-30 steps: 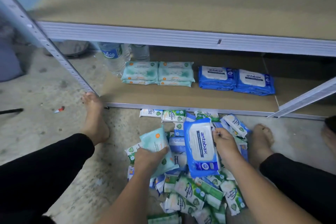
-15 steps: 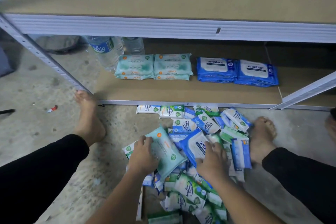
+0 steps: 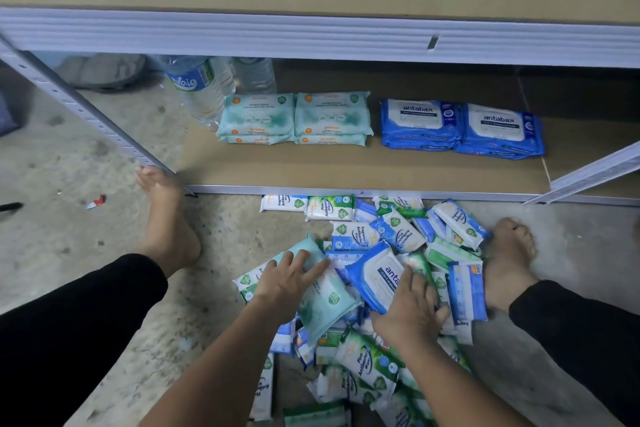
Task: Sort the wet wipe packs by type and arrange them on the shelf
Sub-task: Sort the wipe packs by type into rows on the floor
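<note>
The pack [image 3: 329, 302] under the fingers [image 3: 311, 265] of the left hand [image 3: 284, 282] is pale mint with an orange dot and a green badge. The big pack [image 3: 372, 276] under the fingers [image 3: 407, 279] of the right hand [image 3: 408, 308] is bright blue with a white flap. Past the fingertips, small packs [image 3: 330, 208] are white with green leaf print or blue panels. Farther off are mint stacks [image 3: 294, 114], blue stacks [image 3: 460, 125] and a tan shelf [image 3: 346, 166]. The floor [image 3: 86, 253] is speckled grey, the trousers [image 3: 69, 322] black.

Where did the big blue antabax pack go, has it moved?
Yes. The blue antabax pack dropped onto the pile, farther from the shelf's front rail, under the right hand.
</note>
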A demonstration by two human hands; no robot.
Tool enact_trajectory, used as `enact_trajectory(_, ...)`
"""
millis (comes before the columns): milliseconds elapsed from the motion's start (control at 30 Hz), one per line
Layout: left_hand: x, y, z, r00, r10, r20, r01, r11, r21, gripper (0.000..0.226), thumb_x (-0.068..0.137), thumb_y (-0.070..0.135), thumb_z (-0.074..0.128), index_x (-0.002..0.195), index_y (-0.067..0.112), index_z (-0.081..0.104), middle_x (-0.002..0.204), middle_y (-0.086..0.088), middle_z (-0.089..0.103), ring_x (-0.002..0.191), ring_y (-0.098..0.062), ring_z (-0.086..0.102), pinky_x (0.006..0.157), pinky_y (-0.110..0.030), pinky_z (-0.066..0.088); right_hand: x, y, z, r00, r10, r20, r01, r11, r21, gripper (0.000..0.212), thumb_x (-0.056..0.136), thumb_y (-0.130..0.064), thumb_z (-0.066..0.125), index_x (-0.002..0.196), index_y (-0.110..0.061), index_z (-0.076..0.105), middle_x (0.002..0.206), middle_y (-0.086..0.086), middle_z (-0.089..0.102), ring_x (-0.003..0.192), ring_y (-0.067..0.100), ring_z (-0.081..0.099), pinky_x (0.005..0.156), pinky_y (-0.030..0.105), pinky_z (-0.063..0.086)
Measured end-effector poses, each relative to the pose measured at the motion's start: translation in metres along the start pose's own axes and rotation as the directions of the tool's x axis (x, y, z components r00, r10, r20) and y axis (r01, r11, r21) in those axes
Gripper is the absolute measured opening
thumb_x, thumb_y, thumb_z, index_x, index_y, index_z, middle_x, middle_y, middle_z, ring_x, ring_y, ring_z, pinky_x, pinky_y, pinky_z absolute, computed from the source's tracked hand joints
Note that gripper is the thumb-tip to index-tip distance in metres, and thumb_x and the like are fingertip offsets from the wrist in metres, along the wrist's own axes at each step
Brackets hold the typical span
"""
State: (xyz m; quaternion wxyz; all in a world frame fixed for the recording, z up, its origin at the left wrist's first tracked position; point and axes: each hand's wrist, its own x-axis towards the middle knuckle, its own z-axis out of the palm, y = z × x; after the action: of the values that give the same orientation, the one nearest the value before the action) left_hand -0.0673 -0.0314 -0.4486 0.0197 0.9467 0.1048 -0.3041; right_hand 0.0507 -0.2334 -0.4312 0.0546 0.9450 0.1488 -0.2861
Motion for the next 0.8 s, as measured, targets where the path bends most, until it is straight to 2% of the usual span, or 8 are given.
enact_trajectory(167, 0.008, 0.0, -0.005, 0.999, 0.046, -0.014, -0.045, 0.998, 0.049, 0.108, 0.078, 0.033, 0.077, 0.157, 0.025, 0.003, 0.162, -0.011, 0.005, 0.141, -0.033, 0.022, 0.112, -0.045, 0.033, 0.009, 0.008, -0.008, 0.997, -0.065, -0.037, 0.065, 0.998, 0.018, 0.103, 0.066, -0.062, 0.073, 0.149, -0.023, 0.027, 0.145, -0.004, 0.034, 0.134, 0.022, 0.033, 0.099, 0.042, 0.033)
enact_trajectory(233, 0.012, -0.004, -0.008, 0.997, 0.074, -0.023, -0.072, 0.996, 0.055, 0.107, 0.078, 0.036, 0.073, 0.157, 0.019, 0.004, 0.165, -0.007, 0.003, 0.15, -0.031, 0.009, 0.122, -0.046, 0.019, 0.01, 0.011, -0.016, 0.995, -0.084, -0.055, 0.087, 0.995, 0.044, 0.097, 0.062, -0.06, 0.072, 0.144, -0.025, 0.033, 0.142, -0.004, 0.037, 0.132, 0.023, 0.035, 0.1, 0.043, 0.034)
enact_trajectory(300, 0.015, -0.009, -0.013, 0.995, 0.09, -0.043, -0.091, 0.996, -0.018, 0.104, 0.077, 0.036, 0.068, 0.158, 0.016, 0.007, 0.166, -0.003, 0.01, 0.154, -0.023, 0.001, 0.126, -0.046, 0.002, 0.013, 0.014, -0.028, 0.991, -0.097, -0.097, 0.105, 0.992, 0.077, 0.093, 0.058, -0.06, 0.071, 0.139, -0.026, 0.038, 0.138, -0.004, 0.04, 0.129, 0.024, 0.036, 0.1, 0.044, 0.035)
enact_trajectory(367, 0.015, -0.013, -0.023, 0.991, 0.075, -0.113, -0.093, 0.984, -0.155, 0.101, 0.073, 0.04, 0.068, 0.156, 0.018, 0.015, 0.162, 0.0, 0.024, 0.154, -0.019, 0.011, 0.126, -0.044, -0.002, 0.02, 0.019, -0.044, 0.982, -0.111, -0.151, 0.127, 0.986, 0.106, 0.091, 0.057, -0.06, 0.072, 0.135, -0.026, 0.04, 0.132, -0.004, 0.043, 0.125, 0.024, 0.038, 0.099, 0.044, 0.036)
enact_trajectory(500, 0.022, -0.026, -0.054, 0.952, 0.01, -0.306, -0.113, 0.939, -0.323, 0.099, 0.065, 0.057, 0.067, 0.15, 0.022, 0.03, 0.146, -0.001, 0.045, 0.14, -0.024, 0.039, 0.126, -0.045, 0.011, 0.049, 0.027, -0.084, 0.957, -0.124, -0.263, 0.164, 0.977, 0.136, 0.096, 0.053, -0.058, 0.078, 0.137, -0.026, 0.043, 0.128, -0.004, 0.045, 0.12, 0.026, 0.042, 0.098, 0.045, 0.039)
enact_trajectory(600, 0.04, -0.042, -0.079, 0.901, -0.006, -0.434, -0.161, 0.924, -0.348, 0.098, 0.059, 0.058, 0.067, 0.145, 0.019, 0.04, 0.132, -0.003, 0.055, 0.122, -0.028, 0.053, 0.115, -0.045, 0.034, 0.08, 0.028, -0.118, 0.926, -0.16, -0.342, 0.217, 0.966, 0.136, 0.093, 0.049, -0.053, 0.084, 0.13, -0.026, 0.05, 0.123, -0.003, 0.047, 0.114, 0.028, 0.044, 0.094, 0.044, 0.041)
enact_trajectory(667, 0.055, -0.054, -0.101, 0.873, 0.003, -0.487, -0.173, 0.937, -0.304, 0.1, 0.057, 0.057, 0.066, 0.144, 0.016, 0.04, 0.13, -0.006, 0.055, 0.116, -0.03, 0.053, 0.108, -0.043, 0.041, 0.102, 0.025, -0.14, 0.922, -0.182, -0.343, 0.24, 0.962, 0.135, 0.092, 0.048, -0.05, 0.086, 0.129, -0.027, 0.051, 0.12, -0.003, 0.046, 0.114, 0.028, 0.043, 0.093, 0.044, 0.041)
enact_trajectory(800, 0.091, -0.072, -0.137, 0.872, -0.063, -0.486, -0.084, 0.958, -0.276, 0.106, 0.063, 0.06, 0.061, 0.153, 0.015, 0.027, 0.137, -0.01, 0.048, 0.122, -0.031, 0.043, 0.109, -0.045, 0.041, 0.143, 0.012, -0.169, 0.919, -0.26, -0.295, 0.311, 0.94, 0.141, 0.092, 0.047, -0.048, 0.091, 0.129, -0.028, 0.053, 0.116, -0.005, 0.045, 0.115, 0.027, 0.043, 0.097, 0.045, 0.042)
